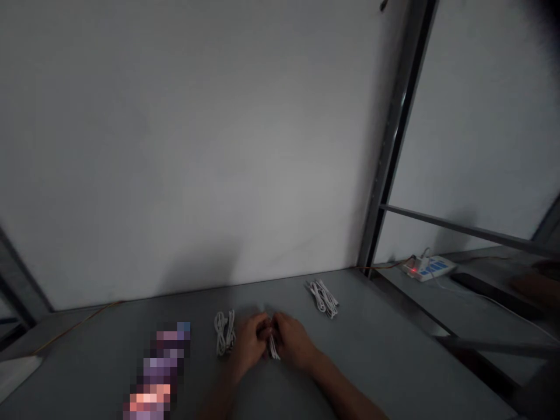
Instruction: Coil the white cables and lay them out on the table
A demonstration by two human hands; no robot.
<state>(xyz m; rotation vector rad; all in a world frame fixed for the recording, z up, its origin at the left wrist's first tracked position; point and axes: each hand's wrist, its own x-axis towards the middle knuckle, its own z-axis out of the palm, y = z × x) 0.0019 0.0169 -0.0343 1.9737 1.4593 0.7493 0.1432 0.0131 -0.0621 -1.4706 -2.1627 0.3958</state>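
Left hand point(248, 344) and right hand point(293, 341) meet over the grey counter point(371, 356), their fingers point(264, 329) pressed together, pinching a white cable bundle point(273, 348) between them. Coiled white cable point(224, 332) just beside left hand; second coiled white cable point(322, 298) farther off, beyond right hand.

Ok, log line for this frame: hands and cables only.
left hand: holding white cable | right hand: holding same cable | table: cable coil, second cable coil
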